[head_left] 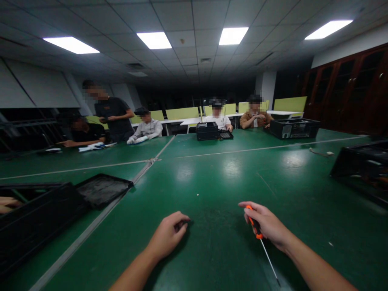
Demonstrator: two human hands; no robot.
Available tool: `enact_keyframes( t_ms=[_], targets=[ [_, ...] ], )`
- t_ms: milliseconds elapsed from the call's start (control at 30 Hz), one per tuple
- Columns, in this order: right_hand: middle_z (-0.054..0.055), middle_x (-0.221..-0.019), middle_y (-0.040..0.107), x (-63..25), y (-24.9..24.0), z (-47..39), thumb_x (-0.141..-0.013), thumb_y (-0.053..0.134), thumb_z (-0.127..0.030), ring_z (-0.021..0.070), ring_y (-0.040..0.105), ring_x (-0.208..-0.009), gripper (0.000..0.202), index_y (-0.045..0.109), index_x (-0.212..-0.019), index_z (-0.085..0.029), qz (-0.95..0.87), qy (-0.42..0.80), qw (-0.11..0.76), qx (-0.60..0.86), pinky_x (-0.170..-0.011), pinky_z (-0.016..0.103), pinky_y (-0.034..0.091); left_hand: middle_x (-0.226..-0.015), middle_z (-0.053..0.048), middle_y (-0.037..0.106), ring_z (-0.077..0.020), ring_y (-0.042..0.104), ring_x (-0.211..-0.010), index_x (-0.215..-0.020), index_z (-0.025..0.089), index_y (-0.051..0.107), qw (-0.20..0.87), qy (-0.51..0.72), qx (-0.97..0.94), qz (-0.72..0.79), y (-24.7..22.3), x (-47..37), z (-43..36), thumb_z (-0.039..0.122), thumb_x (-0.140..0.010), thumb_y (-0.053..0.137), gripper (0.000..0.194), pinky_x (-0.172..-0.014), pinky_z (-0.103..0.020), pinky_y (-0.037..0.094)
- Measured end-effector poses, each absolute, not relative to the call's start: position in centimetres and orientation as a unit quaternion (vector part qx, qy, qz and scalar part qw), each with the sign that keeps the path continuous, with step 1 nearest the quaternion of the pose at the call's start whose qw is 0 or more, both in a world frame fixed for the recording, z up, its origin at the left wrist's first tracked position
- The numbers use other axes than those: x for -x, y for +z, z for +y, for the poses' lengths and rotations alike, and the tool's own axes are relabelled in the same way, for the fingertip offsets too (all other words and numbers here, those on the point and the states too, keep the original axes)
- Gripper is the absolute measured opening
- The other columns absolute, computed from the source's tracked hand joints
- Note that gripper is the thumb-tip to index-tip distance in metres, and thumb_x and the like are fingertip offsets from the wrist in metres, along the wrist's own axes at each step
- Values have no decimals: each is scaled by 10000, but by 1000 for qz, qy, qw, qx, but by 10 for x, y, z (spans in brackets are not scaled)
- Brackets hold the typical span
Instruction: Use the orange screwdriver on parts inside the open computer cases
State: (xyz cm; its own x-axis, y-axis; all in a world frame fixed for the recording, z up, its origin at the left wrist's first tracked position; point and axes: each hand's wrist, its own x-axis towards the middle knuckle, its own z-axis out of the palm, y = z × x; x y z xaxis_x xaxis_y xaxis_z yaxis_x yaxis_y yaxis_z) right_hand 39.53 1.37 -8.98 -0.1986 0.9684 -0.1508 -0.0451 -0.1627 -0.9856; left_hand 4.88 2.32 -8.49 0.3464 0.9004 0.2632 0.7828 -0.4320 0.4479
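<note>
Our right hand (268, 226) was closed around the orange-and-black handle of a screwdriver (258, 231), its thin shaft slanting back toward us just above the green bench (212, 173). Our left hand (168, 234) rested loosely curled on the bench, apparently holding nothing. We judged the tool light and stiff, best held by the handle; an open black computer case (30, 218) lay to the left.

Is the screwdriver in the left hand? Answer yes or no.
No, the right hand grips the orange-handled screwdriver; the left hand rests curled on the green table.
</note>
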Motion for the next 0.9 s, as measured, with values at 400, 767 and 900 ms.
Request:
enact_keyframes(
  t_ms=[400,767,900],
  targets=[
    [-23,-731,546,-395,-92,12,-841,599,-553,104,423,-517,551,571,-1239,-173,-510,591,402,479,-462,246,282,-779,-40,655,-164,588,-706,-922,185,723,137,228,-815,515,-79,-51,22,251,-878,519,219,-676,-260,449],
    [-27,-743,557,-396,-94,13,-861,585,-544,77,385,-450,529,556,-1248,-184,-517,584,406,476,-402,231,255,-769,-36,645,-166,585,-707,-913,187,727,141,216,-816,517,-78,-53,22,272,-871,535,214,-664,-253,438],
    [-27,-745,559,-396,-95,13,-872,584,-532,76,396,-451,499,560,-1231,-187,-516,586,408,474,-392,217,272,-777,-36,646,-167,589,-709,-916,189,727,145,210,-818,516,-76,-55,21,276,-877,534,215,-666,-253,441]
  ],
)
